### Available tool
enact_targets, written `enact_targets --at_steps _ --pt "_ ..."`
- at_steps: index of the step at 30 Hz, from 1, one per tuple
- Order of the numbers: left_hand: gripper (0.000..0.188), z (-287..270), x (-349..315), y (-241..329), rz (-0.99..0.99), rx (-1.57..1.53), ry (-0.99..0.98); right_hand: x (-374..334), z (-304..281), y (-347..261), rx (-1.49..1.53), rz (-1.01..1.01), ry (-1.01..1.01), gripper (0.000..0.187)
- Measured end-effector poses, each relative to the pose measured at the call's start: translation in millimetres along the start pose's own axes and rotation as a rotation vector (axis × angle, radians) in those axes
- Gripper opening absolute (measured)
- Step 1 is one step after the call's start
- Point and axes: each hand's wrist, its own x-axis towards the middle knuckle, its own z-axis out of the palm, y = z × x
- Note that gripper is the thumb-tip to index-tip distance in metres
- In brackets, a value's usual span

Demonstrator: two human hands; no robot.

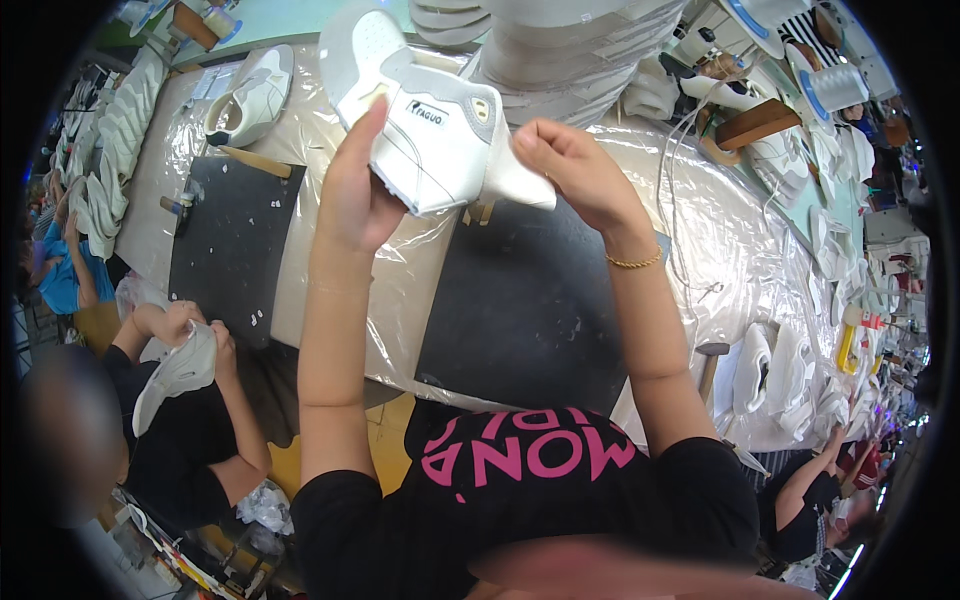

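A white and grey shoe upper [430, 165] is held up above the worktable, tilted, with a dark printed label on its side. My left hand [362, 195] grips its lower left part, thumb on the outer face and fingers behind. With bent fingers closed on it, my right hand [575, 165] holds the pale flap at the upper's right end; the fingertips are partly hidden. Below lies a black mat [520, 310] on the plastic-covered table [395, 340]. Just behind the upper rises a tall stack of white and grey shoe pieces [570, 60].
At left are another black mat [235, 245], a wooden-handled tool [257, 162] and a white upper [255, 100]. A hammer [710, 368] and shoe pieces [770, 370] lie at right, near thread spools [835, 90] and a cord. A co-worker [190, 420] handles a white piece at left.
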Motion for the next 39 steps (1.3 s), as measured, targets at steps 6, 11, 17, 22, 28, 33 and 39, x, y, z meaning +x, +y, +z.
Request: enact_targets --at_steps 6,11,17,22,28,33,39 --pt "0.059 4 -41 -29 0.356 1.238 -0.167 -18 -10 -10 0.074 0.092 0.028 0.029" --pt "0.043 22 -44 -35 0.204 1.176 -0.088 -13 -25 -52 -0.442 -0.059 0.104 0.031" --pt "0.041 42 -35 4 0.11 0.824 0.002 1 -38 -92 -0.364 -0.193 0.113 0.039" --pt "0.04 58 -30 0 0.142 0.563 0.008 -10 -31 -85 -0.314 -0.289 0.195 0.036" --pt "0.041 81 -11 1 0.253 0.481 0.04 -22 8 -57 -0.18 -0.461 0.225 0.047" --pt "0.041 66 6 15 0.116 0.452 -0.025 12 22 -70 -0.251 -0.379 0.19 0.046" --pt "0.041 47 10 -1 0.005 0.197 0.013 33 24 -64 -0.454 -0.252 0.209 0.042"
